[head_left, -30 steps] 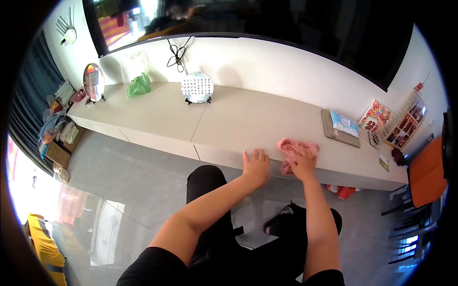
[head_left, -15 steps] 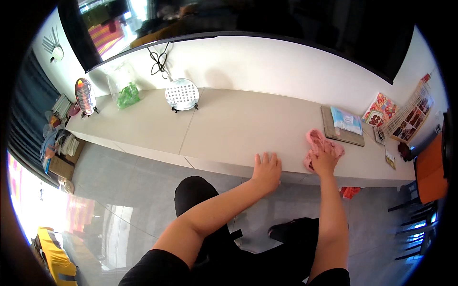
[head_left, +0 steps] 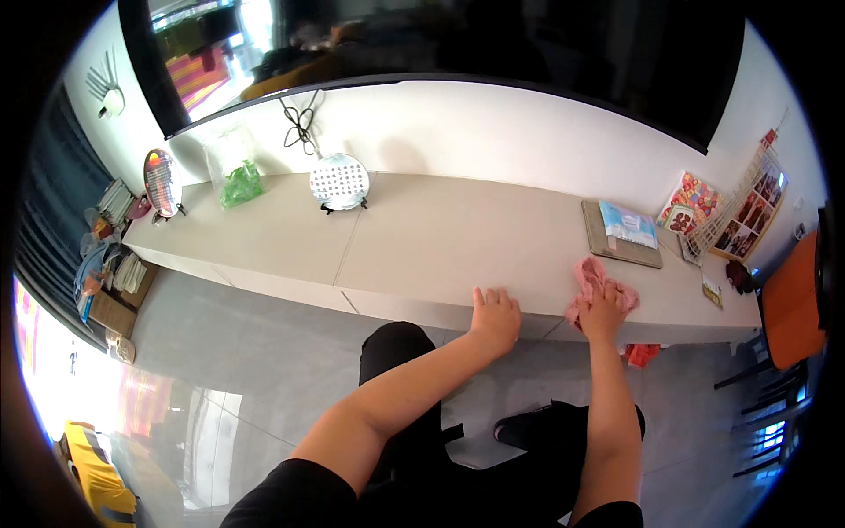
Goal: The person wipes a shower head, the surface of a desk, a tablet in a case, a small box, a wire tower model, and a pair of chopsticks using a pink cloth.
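A pink cloth [head_left: 584, 283] lies bunched on the long beige cabinet top [head_left: 458, 231], close to its front edge. My right hand [head_left: 602, 313] presses down on it with the fingers bent into the fabric. To its left, my left hand [head_left: 497, 319] rests at the cabinet's front edge, its fingers on the top and slightly bent, with nothing in it. Behind the cloth, a grey-brown flat pad [head_left: 647, 256] carries a blue and white soft packet [head_left: 627, 225].
On the cabinet's left stand a round white plate [head_left: 340, 183] on a stand, a clear bag with green contents [head_left: 240, 183] and an oval decorated piece [head_left: 162, 183]. A large screen [head_left: 440, 40] hangs above. An orange chair [head_left: 789, 299] stands at right.
My right hand and the pink cloth have slid toward the cabinet's front edge and a little right. My left hand stays at the edge, its fingers a bit more bent. The view has shifted slightly.
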The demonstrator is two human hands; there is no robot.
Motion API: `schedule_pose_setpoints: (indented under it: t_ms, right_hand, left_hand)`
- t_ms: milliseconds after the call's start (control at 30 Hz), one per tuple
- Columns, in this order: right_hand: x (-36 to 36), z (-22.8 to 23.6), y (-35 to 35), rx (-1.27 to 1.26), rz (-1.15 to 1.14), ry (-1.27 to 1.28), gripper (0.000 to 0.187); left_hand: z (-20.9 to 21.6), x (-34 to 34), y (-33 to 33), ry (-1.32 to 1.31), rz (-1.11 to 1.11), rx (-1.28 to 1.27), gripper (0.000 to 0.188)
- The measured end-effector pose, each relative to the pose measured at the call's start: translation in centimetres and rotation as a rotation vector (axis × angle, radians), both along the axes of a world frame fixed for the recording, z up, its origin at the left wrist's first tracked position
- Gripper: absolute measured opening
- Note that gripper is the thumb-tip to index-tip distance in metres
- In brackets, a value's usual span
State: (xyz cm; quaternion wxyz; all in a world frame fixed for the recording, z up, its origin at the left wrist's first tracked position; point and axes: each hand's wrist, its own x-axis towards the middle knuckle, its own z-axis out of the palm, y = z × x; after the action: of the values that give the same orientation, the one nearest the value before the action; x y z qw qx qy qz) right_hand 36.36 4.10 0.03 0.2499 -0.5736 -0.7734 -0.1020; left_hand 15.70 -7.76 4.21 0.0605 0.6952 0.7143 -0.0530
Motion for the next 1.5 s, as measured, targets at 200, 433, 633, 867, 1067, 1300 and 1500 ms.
schedule_pose_setpoints:
  t_ms: [200, 433, 633, 867, 1067, 1300, 1500]
  right_hand:
    - [-5.3, 1.4, -4.1, 0.05, 0.467, 0.014, 0.044]
    - [6.7, -1.0, 4.8, -0.113, 0.066, 0.05, 0.041]
    - [3.7, -0.7, 4.6, -0.069, 0.117, 0.007, 0.041]
    - [-8.8, 0.4, 6.5, 0.041, 0.46, 0.065, 0.037]
    - [-14.1, -0.2, 19.8, -0.046, 0.251, -0.002, 0.032]
    - [-17.1, -1.2, 19.4, -0.127, 0.46, -0.124, 0.038]
    - [-12.1, 0.5, 6.9, -0.093, 0.949, 0.142, 0.039]
  left_hand:
    - [-1.2, 1.7, 1.8, -0.106, -0.004, 0.026, 0.079]
    - [-0.1, 1.6, 2.6, -0.102, -0.119, -0.016, 0.082]
    - [-0.2, 2.0, 4.6, -0.125, -0.132, 0.03, 0.083]
    - [1.7, -0.3, 5.9, -0.275, -0.113, -0.041, 0.066]
    - [-0.2, -2.2, 5.9, -0.234, -0.11, 0.231, 0.059]
    - [0.1, -2.7, 6.5, -0.275, -0.197, 0.386, 0.043]
    - [2.7, -1.6, 8.2, -0.642, -0.191, 0.833, 0.012]
